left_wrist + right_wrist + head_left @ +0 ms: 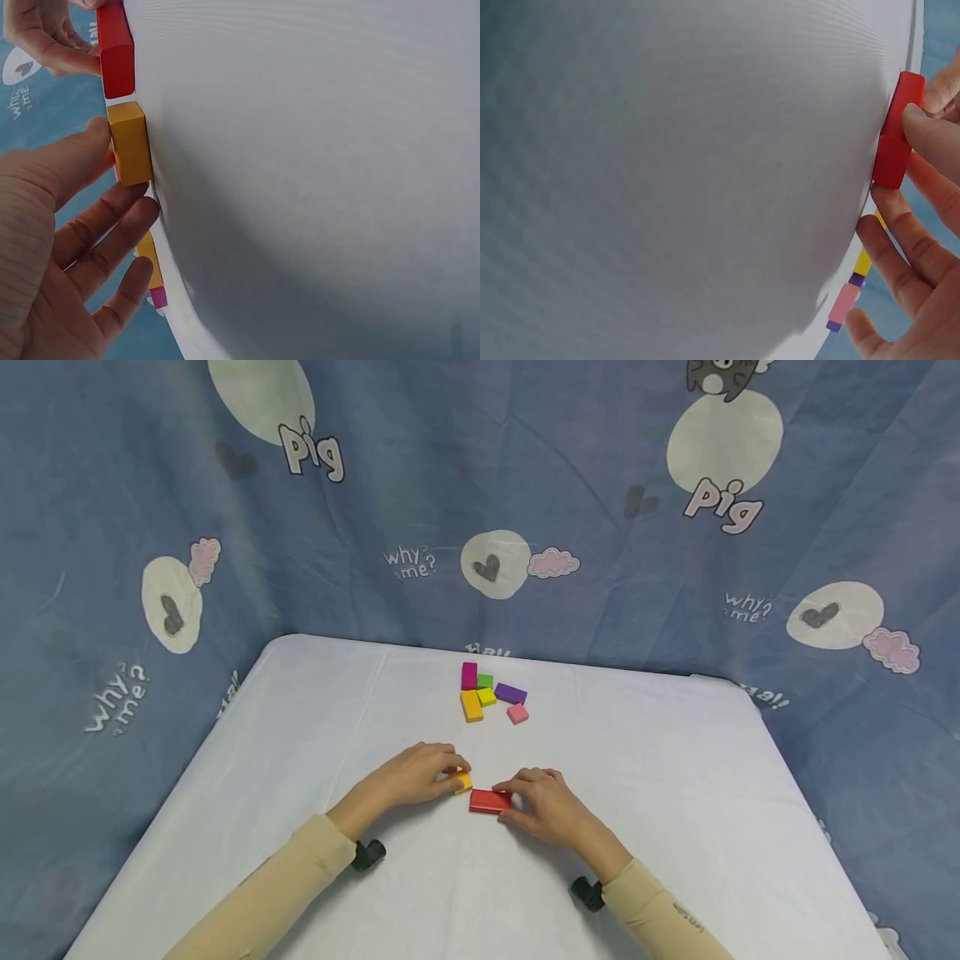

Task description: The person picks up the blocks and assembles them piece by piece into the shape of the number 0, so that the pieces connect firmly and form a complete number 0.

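Observation:
My left hand [422,774] pinches a small orange-yellow block [462,782] between thumb and fingers on the white tabletop. In the left wrist view that block [130,142] stands just short of the end of the red block [116,56], with a narrow gap between. Just to its right lies the long red block [486,802], and my right hand [547,807] holds its right end. The right wrist view shows thumb and fingers on either side of the red block [896,135], its lower end near a fingertip. The left hand's other fingers are spread loosely.
Farther back on the white table [637,735] sits a loose group: a magenta block [468,676], a green one [485,681], a yellow one [487,697], an orange one [472,706], a purple one [511,693] and a pink one [517,713]. A blue printed curtain [360,602] hangs behind.

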Motion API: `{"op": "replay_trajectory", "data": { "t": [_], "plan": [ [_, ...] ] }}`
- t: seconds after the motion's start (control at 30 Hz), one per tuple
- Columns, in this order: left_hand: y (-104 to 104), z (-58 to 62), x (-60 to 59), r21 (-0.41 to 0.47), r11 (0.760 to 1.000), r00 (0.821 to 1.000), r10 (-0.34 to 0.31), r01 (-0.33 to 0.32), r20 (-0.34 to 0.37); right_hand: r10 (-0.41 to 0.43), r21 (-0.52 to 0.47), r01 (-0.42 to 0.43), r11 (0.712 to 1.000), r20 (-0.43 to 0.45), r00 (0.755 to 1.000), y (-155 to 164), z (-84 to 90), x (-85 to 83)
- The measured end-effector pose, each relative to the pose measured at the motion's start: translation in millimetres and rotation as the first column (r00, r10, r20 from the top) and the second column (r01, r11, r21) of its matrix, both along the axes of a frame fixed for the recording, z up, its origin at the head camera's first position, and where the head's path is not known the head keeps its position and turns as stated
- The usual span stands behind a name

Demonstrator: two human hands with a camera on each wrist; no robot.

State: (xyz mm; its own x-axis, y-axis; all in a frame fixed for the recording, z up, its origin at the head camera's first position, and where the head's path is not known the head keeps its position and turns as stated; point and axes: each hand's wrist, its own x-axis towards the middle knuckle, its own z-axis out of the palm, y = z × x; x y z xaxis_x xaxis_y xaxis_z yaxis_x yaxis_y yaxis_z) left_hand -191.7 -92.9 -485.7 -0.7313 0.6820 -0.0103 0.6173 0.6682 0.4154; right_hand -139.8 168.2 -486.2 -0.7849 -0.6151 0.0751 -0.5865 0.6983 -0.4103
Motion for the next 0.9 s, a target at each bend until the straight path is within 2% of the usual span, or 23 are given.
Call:
{"op": "replay_trajectory", "data": {
  "t": [0.3, 0.9],
  "plan": [
    [0.8, 2.1, 4.2, -0.002, 1.0, 1.0, -0.005, 0.005, 0.013, -0.009, -0.001, 0.009, 1.0, 0.016, 1.0, -0.2, -1.6, 0.6],
    [0.5, 1.8, 5.2, 0.002, 1.0, 1.0, -0.022, 0.022, -0.012, -0.002, 0.005, 0.002, 1.0, 0.0, 1.0, 0.7, -1.9, 0.1]
  ]
}}
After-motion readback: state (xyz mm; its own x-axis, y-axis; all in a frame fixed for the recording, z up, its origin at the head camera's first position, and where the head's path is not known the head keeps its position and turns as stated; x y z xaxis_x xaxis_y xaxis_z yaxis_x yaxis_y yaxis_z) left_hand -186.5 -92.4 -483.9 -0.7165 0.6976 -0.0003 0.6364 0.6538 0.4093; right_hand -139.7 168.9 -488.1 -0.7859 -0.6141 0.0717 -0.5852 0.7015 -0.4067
